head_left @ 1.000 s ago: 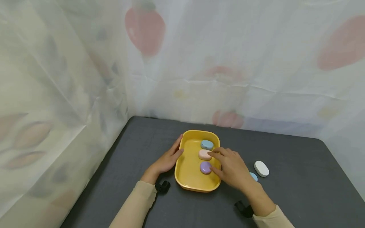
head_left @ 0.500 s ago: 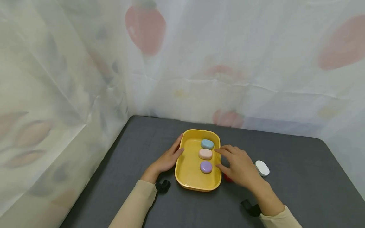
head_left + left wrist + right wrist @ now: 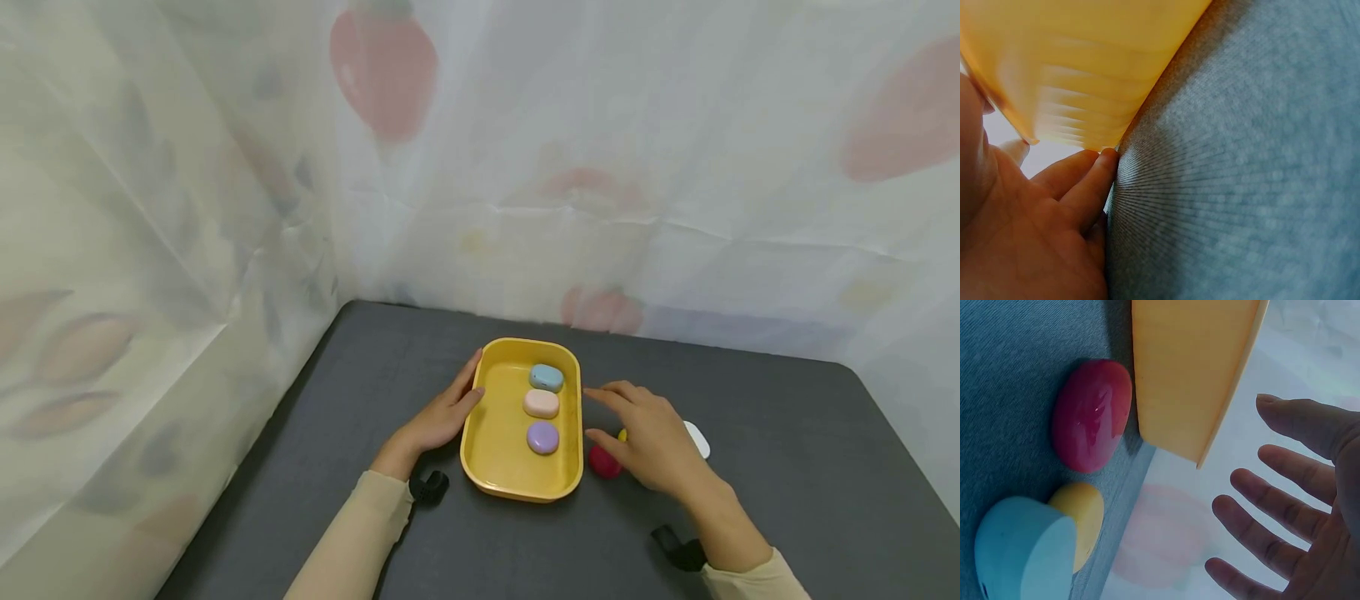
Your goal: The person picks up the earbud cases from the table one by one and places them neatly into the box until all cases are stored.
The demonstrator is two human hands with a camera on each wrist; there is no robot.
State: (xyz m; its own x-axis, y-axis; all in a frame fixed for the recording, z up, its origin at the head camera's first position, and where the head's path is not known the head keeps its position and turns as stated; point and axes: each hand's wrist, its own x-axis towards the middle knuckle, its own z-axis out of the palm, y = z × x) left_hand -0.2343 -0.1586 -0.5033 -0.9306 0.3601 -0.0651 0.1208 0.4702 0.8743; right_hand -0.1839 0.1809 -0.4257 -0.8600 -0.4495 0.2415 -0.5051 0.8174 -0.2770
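Note:
My left hand [image 3: 441, 421] grips the left side of a yellow tray [image 3: 487, 475], its thumb over the rim; in the left wrist view its fingers [image 3: 1088, 187] lie along the outer wall. Inside the tray, a light blue rounded block [image 3: 546, 377], a pale pink oval [image 3: 541, 404] and a purple round piece [image 3: 543, 437] form a column. Just right of the tray, my right hand [image 3: 656, 437] hovers with fingers spread, holding nothing. Below it are a glossy red oval [image 3: 1092, 415], a yellow piece [image 3: 1085, 515] and a light blue rounded piece [image 3: 1016, 550].
A white oval piece [image 3: 697, 439] lies behind the right hand, partly hidden by it. The dark grey table [image 3: 810, 467] meets patterned curtains [image 3: 675, 167] at the back and left. Black wrist cameras [image 3: 678, 550] hang under both forearms.
My right hand has drawn back rightward from the pink and purple pieces, out of the tray, uncovering the red oval. The left hand and the tray have stayed nearly still.

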